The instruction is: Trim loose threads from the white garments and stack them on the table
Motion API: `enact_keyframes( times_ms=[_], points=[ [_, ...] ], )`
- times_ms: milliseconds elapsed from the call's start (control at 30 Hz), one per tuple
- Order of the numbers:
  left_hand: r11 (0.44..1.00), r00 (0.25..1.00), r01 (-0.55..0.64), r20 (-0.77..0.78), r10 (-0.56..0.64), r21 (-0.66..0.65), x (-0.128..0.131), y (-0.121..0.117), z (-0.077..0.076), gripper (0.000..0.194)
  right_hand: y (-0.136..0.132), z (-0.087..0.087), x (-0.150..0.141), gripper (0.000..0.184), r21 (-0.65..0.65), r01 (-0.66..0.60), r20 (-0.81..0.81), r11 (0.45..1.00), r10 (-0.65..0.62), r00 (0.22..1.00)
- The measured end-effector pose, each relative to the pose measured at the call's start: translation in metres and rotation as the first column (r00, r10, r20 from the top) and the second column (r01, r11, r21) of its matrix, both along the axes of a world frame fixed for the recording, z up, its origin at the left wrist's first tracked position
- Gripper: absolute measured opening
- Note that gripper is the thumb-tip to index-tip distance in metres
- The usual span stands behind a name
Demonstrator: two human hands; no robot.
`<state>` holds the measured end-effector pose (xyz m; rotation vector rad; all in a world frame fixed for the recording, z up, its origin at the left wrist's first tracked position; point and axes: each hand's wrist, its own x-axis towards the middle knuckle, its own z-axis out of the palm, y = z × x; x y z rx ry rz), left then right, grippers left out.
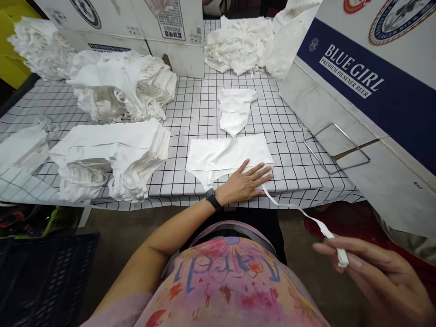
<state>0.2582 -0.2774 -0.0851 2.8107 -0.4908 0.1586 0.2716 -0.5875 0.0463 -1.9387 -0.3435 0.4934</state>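
A flat white fabric piece (221, 154) lies near the front edge of the checked tablecloth (197, 109). My left hand (247, 181), fingers spread, presses flat on its near corner. A thin white strap (296, 210) runs from that corner off the table down to my right hand (378, 277), which pinches the strap's end between fingertips below table height. A black watch sits on my left wrist.
Stacks of white fabric pieces (112, 154) stand at left, more piles (119, 86) behind. A small folded piece (235, 106) lies mid-table. Cardboard boxes (170, 32) stand at the back, a large "Blue Girl" box (368, 86) and a wire frame (335, 147) at right.
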Motion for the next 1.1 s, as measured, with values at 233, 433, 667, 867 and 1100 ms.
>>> enact_keyframes(
  times_ms=[233,433,667,867,1100],
  points=[
    [0.974,0.996,-0.070,0.038,0.080,-0.217,-0.012,0.009,0.017,0.061,0.072,-0.023,0.037,0.025,0.109,-0.039,-0.048,0.993,0.044,0.998],
    [0.922,0.937,-0.323,0.069,0.344,-0.213,-0.018,0.034,0.023,0.028,0.112,-0.042,0.049,0.029,0.157,-0.096,0.028,0.983,0.093,0.995],
    [0.937,0.938,-0.339,0.051,0.344,-0.088,-0.004,0.044,0.024,0.013,0.142,-0.056,0.060,0.028,0.222,-0.066,0.038,0.973,0.059,0.998],
    [0.959,0.960,-0.271,0.058,0.276,-0.078,0.000,0.050,0.021,0.023,0.164,-0.061,0.067,0.032,0.367,0.165,-0.326,0.916,-0.039,0.944],
    [0.900,0.930,-0.320,0.084,0.358,-0.297,0.010,0.055,0.011,0.015,0.175,-0.074,0.075,0.028,0.405,0.244,-0.453,0.881,-0.038,0.890]
  ],
)
